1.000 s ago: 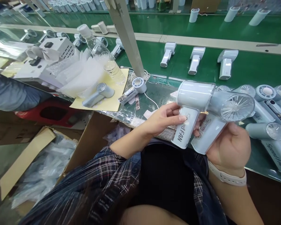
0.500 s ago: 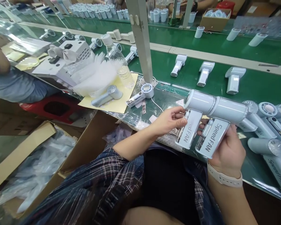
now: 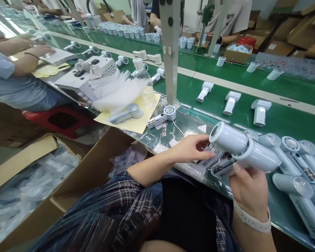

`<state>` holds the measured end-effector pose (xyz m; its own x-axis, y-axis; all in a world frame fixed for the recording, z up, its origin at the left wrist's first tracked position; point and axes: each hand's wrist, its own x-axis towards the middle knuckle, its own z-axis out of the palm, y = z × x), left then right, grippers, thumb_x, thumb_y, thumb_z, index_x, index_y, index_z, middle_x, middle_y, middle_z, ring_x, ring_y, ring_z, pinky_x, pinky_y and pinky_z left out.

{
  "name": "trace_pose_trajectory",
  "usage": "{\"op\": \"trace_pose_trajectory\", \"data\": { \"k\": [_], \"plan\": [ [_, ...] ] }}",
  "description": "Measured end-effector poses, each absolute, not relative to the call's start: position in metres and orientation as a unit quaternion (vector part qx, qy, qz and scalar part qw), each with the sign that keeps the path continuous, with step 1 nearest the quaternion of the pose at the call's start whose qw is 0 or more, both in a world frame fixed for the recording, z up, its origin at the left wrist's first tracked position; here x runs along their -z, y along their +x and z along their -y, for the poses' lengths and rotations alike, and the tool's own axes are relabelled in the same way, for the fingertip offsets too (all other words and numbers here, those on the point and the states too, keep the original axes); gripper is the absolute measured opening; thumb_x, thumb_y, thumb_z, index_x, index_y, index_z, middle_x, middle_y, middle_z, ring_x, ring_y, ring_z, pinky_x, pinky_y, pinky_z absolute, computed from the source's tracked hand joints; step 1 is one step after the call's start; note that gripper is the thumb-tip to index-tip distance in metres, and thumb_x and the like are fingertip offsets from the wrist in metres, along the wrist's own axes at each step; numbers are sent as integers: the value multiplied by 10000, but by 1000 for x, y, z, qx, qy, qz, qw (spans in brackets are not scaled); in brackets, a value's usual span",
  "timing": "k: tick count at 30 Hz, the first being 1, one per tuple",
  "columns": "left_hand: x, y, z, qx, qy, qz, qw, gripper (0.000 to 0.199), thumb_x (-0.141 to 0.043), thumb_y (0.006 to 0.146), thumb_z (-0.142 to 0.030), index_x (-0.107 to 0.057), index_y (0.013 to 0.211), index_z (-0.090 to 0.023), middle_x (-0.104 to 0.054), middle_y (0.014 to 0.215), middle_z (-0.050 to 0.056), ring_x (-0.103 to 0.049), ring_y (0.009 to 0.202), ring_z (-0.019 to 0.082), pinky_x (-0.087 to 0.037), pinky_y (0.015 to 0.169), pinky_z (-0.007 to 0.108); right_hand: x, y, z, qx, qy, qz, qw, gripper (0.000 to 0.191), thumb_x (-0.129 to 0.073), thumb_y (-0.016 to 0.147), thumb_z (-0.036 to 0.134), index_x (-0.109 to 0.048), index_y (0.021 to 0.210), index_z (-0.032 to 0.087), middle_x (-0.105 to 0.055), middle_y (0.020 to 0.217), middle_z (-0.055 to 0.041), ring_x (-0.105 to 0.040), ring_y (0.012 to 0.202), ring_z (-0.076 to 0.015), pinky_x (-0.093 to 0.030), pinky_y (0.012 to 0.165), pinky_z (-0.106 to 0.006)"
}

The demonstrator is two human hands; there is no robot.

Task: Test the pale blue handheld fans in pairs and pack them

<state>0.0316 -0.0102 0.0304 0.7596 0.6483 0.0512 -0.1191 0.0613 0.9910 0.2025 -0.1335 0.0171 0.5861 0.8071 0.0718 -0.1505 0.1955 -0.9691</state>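
Observation:
Two pale blue handheld fans are held side by side over the bench's front edge, their round heads almost end to end. My left hand [image 3: 190, 148] pinches the handle of the left fan [image 3: 228, 138] between thumb and fingers. Around the handle of the right fan [image 3: 261, 155] my right hand [image 3: 249, 189] is closed, its thumb just under the head. Both handles carry dark lettering and point down toward me, partly hidden by heads and fingers. Close by on the right lie several more fans [image 3: 301, 210], some with clear wrap over their ends.
Several fans lie on the green conveyor [image 3: 189, 91] beyond a metal post [image 3: 170, 52]. Left of it are a bottle [image 3: 148, 87], yellow paper [image 3: 140, 126] with another fan, and a white box [image 3: 86, 75]. An open carton [image 3: 94, 168] stands below. Co-workers sit at left and across.
Both fans have tipped, so their heads face me more and the handle lettering is foreshortened. My right thumb now shows on the near side. The view has tilted up slightly.

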Motion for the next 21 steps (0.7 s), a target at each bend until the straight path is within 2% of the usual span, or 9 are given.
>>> {"op": "trace_pose_trajectory", "data": {
  "k": [3,4,6,9,14,16,18,19,21],
  "plan": [
    [-33,30,11,-327,694,-154,623,331,-845,817,-394,-835,1086,-201,-813,1187,115,-720,1234,308,-490,1162,448,-17,208,139,-230,-508,458,692,601,-998,641,306,-766,1192,248,-779,1337,-82,-673,1342,-377,-429,1248,-632],
    [-33,31,11,-342,713,-130,598,281,-808,854,-397,-848,1075,-228,-813,1234,112,-695,1317,314,-422,1243,476,-18,209,140,-204,-490,493,689,582,-990,657,333,-768,1190,258,-767,1369,-80,-642,1392,-386,-387,1277,-650],
    [-32,31,10,-354,743,-101,559,227,-735,917,-418,-864,1044,-280,-816,1265,92,-664,1393,299,-303,1334,503,-21,210,143,-174,-480,515,689,406,-926,757,376,-788,1127,285,-787,1332,-62,-607,1449,-378,-339,1311,-659],
    [-32,29,9,-346,770,-91,528,228,-719,932,-466,-875,1004,-316,-831,1220,83,-672,1383,295,-266,1356,521,-24,209,146,-160,-503,500,686,112,-807,899,389,-806,993,329,-839,1186,-27,-640,1427,-345,-349,1311,-653],
    [-33,22,10,-335,789,-88,508,270,-692,950,-504,-878,1030,-325,-830,1213,90,-641,1400,302,-304,1336,535,-18,204,149,-187,-480,517,683,106,-729,969,396,-811,1031,370,-846,1177,1,-724,1305,-306,-407,1280,-642],
    [-30,25,7,-336,798,-84,494,241,-703,942,-455,-875,1051,-326,-825,1212,95,-659,1348,299,-294,1339,526,-9,202,144,-192,-469,501,702,174,-795,895,412,-804,1051,335,-842,1169,-25,-762,1223,-326,-460,1232,-658],
    [-24,32,0,-327,805,-92,486,225,-764,878,-418,-874,1044,-314,-822,1125,112,-688,1202,302,-312,1321,532,-2,207,137,-216,-492,491,686,398,-921,730,444,-798,1076,291,-837,1129,-63,-788,1107,-351,-558,1124,-638],
    [-21,35,-4,-321,804,-109,489,225,-818,813,-425,-875,990,-298,-809,1029,116,-685,1094,301,-354,1289,541,-1,213,133,-219,-517,487,669,497,-974,642,449,-796,1071,274,-833,1090,-75,-788,1060,-358,-600,1059,-611],
    [-20,33,-12,-339,769,-153,520,309,-931,647,-476,-843,849,-259,-736,851,96,-634,920,279,-473,1169,542,-7,231,128,-201,-573,475,637,546,-1024,571,429,-793,1036,259,-813,1049,-85,-769,1046,-361,-638,969,-553]
  ]
}}
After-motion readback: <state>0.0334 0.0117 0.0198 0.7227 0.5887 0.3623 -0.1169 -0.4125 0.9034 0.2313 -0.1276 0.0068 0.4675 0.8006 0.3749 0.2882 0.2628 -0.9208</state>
